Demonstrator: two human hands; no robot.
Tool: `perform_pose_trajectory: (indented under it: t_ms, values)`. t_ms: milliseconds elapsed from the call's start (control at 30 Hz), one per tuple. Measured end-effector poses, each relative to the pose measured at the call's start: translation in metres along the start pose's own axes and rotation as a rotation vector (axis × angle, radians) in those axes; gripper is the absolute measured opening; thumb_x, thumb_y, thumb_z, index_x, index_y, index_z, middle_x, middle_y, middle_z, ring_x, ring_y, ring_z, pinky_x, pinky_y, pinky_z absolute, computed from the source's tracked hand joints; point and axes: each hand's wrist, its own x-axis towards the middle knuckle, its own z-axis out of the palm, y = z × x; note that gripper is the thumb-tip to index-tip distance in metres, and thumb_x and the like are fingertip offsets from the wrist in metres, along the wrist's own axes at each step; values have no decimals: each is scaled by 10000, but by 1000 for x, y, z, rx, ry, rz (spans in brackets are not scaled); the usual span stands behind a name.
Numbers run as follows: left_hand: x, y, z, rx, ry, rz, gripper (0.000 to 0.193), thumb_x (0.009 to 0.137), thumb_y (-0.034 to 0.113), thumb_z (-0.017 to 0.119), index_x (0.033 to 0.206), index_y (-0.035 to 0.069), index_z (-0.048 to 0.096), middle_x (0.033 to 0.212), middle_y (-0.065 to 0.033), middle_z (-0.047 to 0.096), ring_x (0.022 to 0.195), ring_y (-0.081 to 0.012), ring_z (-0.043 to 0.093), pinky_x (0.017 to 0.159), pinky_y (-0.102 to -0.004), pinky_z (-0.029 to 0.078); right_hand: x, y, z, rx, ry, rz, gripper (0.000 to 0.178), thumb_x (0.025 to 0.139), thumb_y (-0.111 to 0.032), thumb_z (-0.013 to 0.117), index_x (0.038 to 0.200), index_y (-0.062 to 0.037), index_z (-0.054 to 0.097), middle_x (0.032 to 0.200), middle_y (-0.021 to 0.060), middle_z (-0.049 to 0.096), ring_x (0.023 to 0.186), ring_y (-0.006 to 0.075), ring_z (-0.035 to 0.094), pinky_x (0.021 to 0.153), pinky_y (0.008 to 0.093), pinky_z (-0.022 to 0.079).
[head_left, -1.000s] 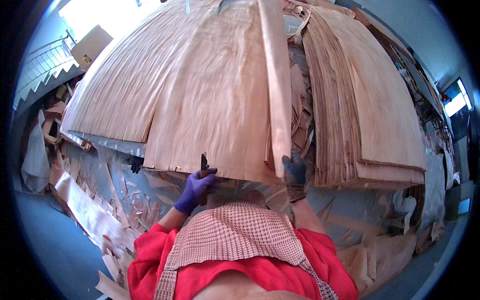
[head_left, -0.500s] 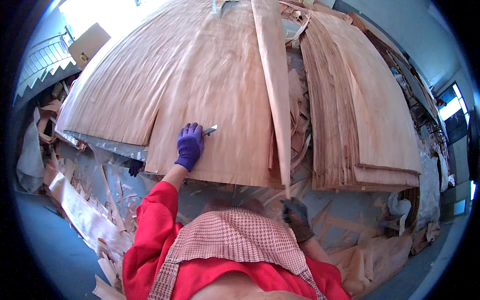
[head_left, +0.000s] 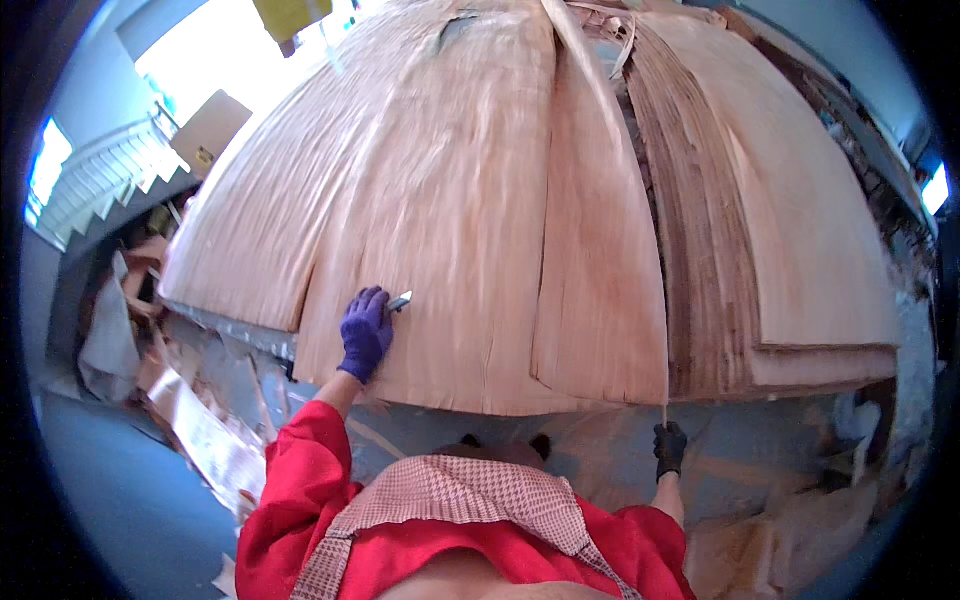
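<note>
My left hand (head_left: 367,333), in a purple glove, rests on a broad sheet of pale wood veneer (head_left: 450,250). Between its fingers is a knife (head_left: 401,301), its blade pointing away to the upper right. Off the front edge of the pile, my right hand (head_left: 670,447) in a dark glove is closed on the near right corner of a narrower veneer sheet (head_left: 600,290). That sheet lies over the right side of the broad one, its left edge making a long dark seam. The fingertips of my right hand are partly hidden.
A thick stack of veneer (head_left: 805,250) stands to the right, its dark layered edges facing left. Torn veneer scraps (head_left: 205,435) litter the floor at left, with more at lower right. Stairs with a railing (head_left: 120,170) rise at far left. Something yellow (head_left: 290,15) hangs at the top.
My right hand has moved right, and the narrow veneer sheet has opened out from a folded strip to lie wider and flatter. My left hand still holds the knife on the broad sheet.
</note>
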Motion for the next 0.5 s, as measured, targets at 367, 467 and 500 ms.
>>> perform_pose_trajectory:
  t_ms: [367,467,500]
  values:
    - [-1,-1,11,11,-69,-57,272,682,42,553,952,32,571,1048,-159,558,998,-310,518,862,-384,403,18,39,88,-254,-6,-213,120,729,-177,592,706,-66,553,515,1,443,398,91,388,372,264,301]
    - [-6,-4,9,8,-70,-57,276,679,38,556,955,33,573,1052,-161,556,995,-311,521,860,-381,407,19,38,29,55,-93,88,169,705,-175,610,746,-16,571,545,51,507,448,146,474,428,293,374]
    - [-14,-10,8,27,-72,-70,275,680,38,557,955,34,573,1054,-162,556,995,-311,521,861,-381,406,24,70,37,-63,-81,-75,165,701,-166,610,746,-12,569,543,51,504,458,149,482,437,295,379]
